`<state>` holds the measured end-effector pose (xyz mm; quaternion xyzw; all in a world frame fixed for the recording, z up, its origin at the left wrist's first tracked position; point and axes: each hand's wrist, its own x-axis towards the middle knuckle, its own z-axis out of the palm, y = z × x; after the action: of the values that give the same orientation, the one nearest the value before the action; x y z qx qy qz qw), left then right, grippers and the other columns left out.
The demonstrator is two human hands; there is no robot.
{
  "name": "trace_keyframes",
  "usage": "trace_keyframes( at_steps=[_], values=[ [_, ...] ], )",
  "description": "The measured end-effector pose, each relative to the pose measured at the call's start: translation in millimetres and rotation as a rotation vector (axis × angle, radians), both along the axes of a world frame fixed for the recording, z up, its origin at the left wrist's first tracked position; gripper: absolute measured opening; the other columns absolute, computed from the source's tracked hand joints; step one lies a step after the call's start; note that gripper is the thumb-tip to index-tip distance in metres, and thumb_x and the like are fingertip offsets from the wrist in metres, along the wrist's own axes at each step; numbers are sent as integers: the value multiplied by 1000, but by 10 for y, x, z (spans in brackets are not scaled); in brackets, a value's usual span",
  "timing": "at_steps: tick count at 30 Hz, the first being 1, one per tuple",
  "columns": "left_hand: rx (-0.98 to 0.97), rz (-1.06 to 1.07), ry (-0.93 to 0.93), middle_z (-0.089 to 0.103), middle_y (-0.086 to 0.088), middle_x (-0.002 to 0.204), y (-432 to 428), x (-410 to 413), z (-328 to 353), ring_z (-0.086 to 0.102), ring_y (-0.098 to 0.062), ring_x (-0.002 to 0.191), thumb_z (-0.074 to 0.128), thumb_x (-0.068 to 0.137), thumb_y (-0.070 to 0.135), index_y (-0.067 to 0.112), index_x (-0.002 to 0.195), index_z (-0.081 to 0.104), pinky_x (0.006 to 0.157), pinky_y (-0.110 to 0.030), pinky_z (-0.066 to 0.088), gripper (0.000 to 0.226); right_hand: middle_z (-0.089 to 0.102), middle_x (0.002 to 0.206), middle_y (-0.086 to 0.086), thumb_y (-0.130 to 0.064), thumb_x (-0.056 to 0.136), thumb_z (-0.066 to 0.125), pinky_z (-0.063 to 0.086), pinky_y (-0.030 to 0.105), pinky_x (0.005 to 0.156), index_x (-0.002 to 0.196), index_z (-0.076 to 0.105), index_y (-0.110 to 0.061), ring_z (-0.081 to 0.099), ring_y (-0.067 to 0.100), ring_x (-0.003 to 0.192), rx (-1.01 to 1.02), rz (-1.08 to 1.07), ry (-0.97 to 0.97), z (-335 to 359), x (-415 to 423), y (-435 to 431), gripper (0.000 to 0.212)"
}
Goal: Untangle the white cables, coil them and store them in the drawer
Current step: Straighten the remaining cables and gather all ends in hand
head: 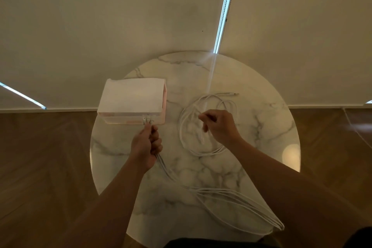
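Left fingers clench the white cable bundle at the drawer box's near face, right fingers pinch a strand of the loose coil on the marble surface, right; drawing one strand at a time should prevent re-knotting.

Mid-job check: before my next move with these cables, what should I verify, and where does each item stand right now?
1. Left hand grip on cable bundle: ok, the fingers are curled round it, with the connector ends at the drawer box front.
2. Drawer box open to take cables: not ok, it looks closed.
3. Bundle coiled: not ok, it trails in long loops to the table near edge.
4. Loose coil apart from the bundle: ok, it lies flat on its own.
5. Right hand grip on the loose coil: cannot tell, blurred.
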<state>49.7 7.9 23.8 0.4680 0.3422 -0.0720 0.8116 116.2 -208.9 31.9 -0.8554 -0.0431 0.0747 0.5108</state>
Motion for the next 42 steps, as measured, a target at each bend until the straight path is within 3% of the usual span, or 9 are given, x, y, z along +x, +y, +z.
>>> trace_keyframes(
  at_steps=[4, 7, 13, 19, 27, 34, 38, 40, 42],
  values=[
    [77, -103, -34, 26, 7, 50, -239, 34, 54, 18, -6, 38, 32, 107, 32, 15, 76, 47, 39, -21, 13, 39, 48, 52, -6, -22, 98, 54, 34, 29, 49, 86, 74, -13, 42, 17, 49, 230, -131, 152, 103, -46, 237, 25],
    [129, -130, -55, 27, 6, 51, -348, 49, 59, 19, -6, 38, 33, 106, 33, 14, 76, 46, 39, -19, 14, 38, 54, 63, 1, -8, 98, 45, 36, 34, 54, 92, 71, -9, 43, 15, 53, 267, -71, 251, 126, -90, 329, 27],
    [264, -133, -64, 30, 4, 52, -409, 75, 75, 23, -9, 41, 41, 104, 33, 5, 90, 57, 40, -24, 19, 36, 71, 69, 1, -4, 92, 60, 50, 21, 57, 87, 59, -10, 62, 8, 55, 127, 105, 145, 150, -244, 427, 8],
    [241, -121, -71, 32, 4, 51, -392, 72, 52, 24, -9, 42, 43, 104, 32, 3, 94, 61, 39, -24, 23, 35, 66, 62, 2, -6, 83, 74, 53, 21, 54, 80, 71, -7, 63, 9, 50, 126, 46, 77, 155, -279, 488, 4],
    [169, -127, -79, 33, 2, 51, -388, 90, 31, 25, -11, 42, 52, 100, 21, 4, 88, 62, 40, -24, 22, 23, 68, 60, 6, -10, 76, 81, 58, 30, 54, 76, 65, -2, 66, 12, 49, 97, 64, 15, 158, -291, 486, 18],
    [124, 37, -82, 35, 2, 55, -367, 237, -24, 25, -6, 38, 42, 104, 21, 12, 76, 47, 37, -21, 21, 30, 64, 70, 1, -33, 86, 71, 50, 31, 64, 81, 65, -10, 57, 15, 63, -284, 262, -19, -172, -349, 297, 25],
    [68, 173, -82, 53, -1, 58, -279, 286, -72, 50, -12, 48, 42, 104, 24, 12, 77, 49, 53, -28, 45, 31, 69, 82, 7, -22, 92, 58, 54, 40, 72, 91, 68, -9, 63, 22, 74, -357, 385, 85, -406, -494, 57, 17],
    [-29, 221, -90, 47, -1, 51, -253, 268, -87, 51, -15, 45, 40, 105, 27, 13, 75, 46, 64, -38, 55, 34, 70, 86, 9, -21, 93, 57, 52, 39, 74, 92, 70, -9, 64, 24, 79, -424, 390, 88, -462, -506, -51, 18],
    [-19, 196, -80, 33, 0, 51, -198, 239, -80, 37, -13, 37, 37, 106, 31, 15, 73, 42, 49, -32, 53, 36, 68, 88, 11, -19, 92, 59, 50, 39, 77, 90, 71, -8, 62, 28, 86, -512, 405, 29, -476, -502, -169, 17]
  ],
)
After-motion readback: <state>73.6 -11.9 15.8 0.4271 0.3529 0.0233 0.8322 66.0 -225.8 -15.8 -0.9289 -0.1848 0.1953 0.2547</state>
